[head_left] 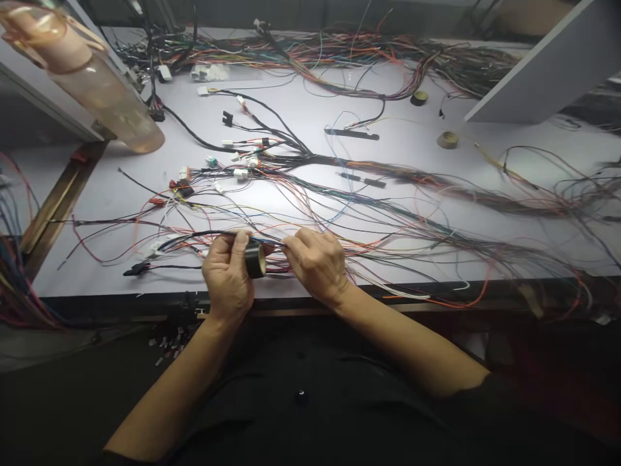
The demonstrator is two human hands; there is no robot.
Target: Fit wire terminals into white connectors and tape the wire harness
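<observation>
The wire bundle (334, 160) lies right of the bottle (114, 103) on the table (281, 81).

Tape roll (254, 260) in left hand (227, 275): smooth plastic, slight sheen
Wires (273, 243) at right hand (317, 264): plastic-coated
Bottle (109, 97) beyond left hand: smooth, cloudy plastic
Tabletop (412, 146) beyond both hands: smooth, matt

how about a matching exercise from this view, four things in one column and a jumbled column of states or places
Column 1
1. Left hand
2. Right hand
3. Bottle
4. Teal connector

Column 2
A. See-through, peach-tinted
B. Lying among white plugs
C. Fingers closed at wires, right of the held roll
D. Holding a black tape roll

Pairs: 1-D, 2-C, 3-A, 4-B
</observation>
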